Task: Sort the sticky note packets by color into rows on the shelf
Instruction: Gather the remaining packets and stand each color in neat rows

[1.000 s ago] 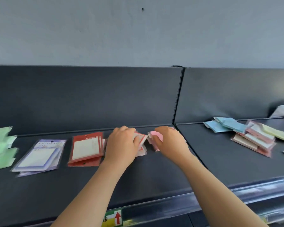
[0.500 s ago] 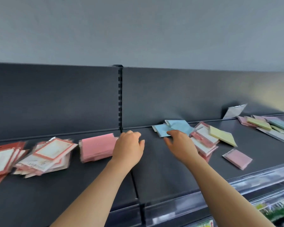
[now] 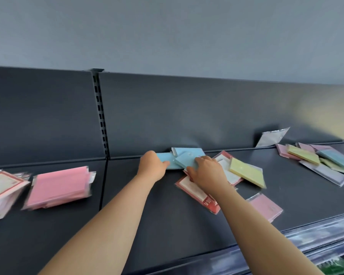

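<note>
Both hands on blue packets (image 3: 185, 158) at 12 o'clock of dark shelf (image 3: 167, 225), against back panel. Left hand (image 3: 151, 168): fingers curled, thumb touching left blue packet; grip cannot be confirmed. Right hand (image 3: 206, 172): fingers spread flat atop blue packet. Pink stack (image 3: 58, 187) at 9 o'clock; yellow packet (image 3: 246, 171) at 2 o'clock.

Left arm: bare, stretched forward and up from the lower left, forearm nearly straight. Left hand (image 3: 152, 168): back toward the camera, fingers curled under, thumb pointing right; whether the grip is closed on anything cannot be told. Right arm: bare, stretched forward from the lower right, angled toward the left. Right hand (image 3: 207, 174): palm down, fingers (image 3: 202, 158) spread and bent, laid flat, nothing clasped. The two hands sit near each other, apart.
</note>
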Demonstrator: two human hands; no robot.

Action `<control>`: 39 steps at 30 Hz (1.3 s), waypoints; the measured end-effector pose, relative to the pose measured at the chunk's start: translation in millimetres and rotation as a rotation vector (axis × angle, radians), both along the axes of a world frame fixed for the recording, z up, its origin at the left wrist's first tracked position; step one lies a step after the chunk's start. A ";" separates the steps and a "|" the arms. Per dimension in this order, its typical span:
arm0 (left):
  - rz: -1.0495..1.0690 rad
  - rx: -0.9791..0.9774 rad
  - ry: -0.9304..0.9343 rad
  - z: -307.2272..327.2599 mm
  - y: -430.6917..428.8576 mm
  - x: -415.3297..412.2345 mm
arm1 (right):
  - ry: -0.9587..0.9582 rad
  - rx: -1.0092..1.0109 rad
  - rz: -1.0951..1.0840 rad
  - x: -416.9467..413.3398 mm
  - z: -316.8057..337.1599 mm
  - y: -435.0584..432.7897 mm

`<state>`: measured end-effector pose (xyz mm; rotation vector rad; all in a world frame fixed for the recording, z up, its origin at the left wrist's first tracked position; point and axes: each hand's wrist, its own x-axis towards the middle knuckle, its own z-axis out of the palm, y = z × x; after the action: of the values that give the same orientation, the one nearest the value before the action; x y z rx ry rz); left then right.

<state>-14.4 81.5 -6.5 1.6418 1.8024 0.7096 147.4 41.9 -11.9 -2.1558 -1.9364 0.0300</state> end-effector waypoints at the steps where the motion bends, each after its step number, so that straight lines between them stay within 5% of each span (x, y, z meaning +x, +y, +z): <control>1: 0.029 -0.030 -0.065 -1.9 2.7 2.1 | 0.026 0.001 0.000 1.7 -0.1 0.9; 10: 0.049 -0.107 -0.347 -20.2 13.0 -13.9 | 0.113 -0.019 0.017 2.0 7.6 2.9; 17: 0.091 -0.068 -0.591 3.3 -29.8 -45.2 | 0.364 0.058 0.109 -27.5 14.5 -3.5; 39: 0.359 0.243 -0.853 36.6 -148.5 -249.8 | 0.764 0.016 0.451 -249.0 45.2 -50.3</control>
<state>-264.2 -67.0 30.1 0.8913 1.3903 1.5541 -101.6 -8.4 33.3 -1.3352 -1.8455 0.7826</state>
